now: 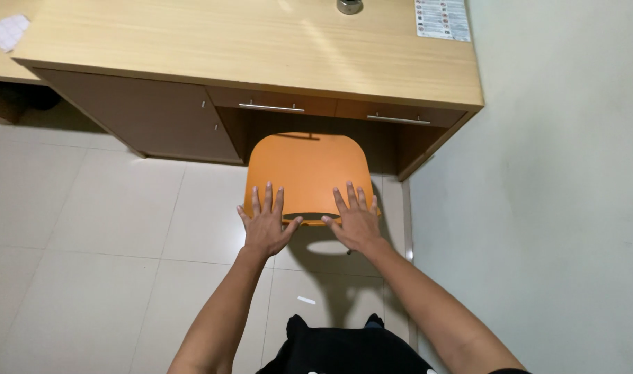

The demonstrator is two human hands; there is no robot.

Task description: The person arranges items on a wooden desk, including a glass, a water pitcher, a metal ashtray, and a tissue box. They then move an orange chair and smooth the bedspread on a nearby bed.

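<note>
orange chair (306, 173), seat facing desk (261, 48)

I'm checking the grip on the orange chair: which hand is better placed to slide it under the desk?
Neither clearly. The left hand and right hand both lie flat, fingers spread, on the back edge of the orange chair, about evenly either side of its middle. Pushing with both looks best.

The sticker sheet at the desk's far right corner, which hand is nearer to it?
Right. The right hand rests on the orange chair's right rear edge, below the sticker sheet on the desk. The left hand lies on the chair's left edge, farther away.
</note>
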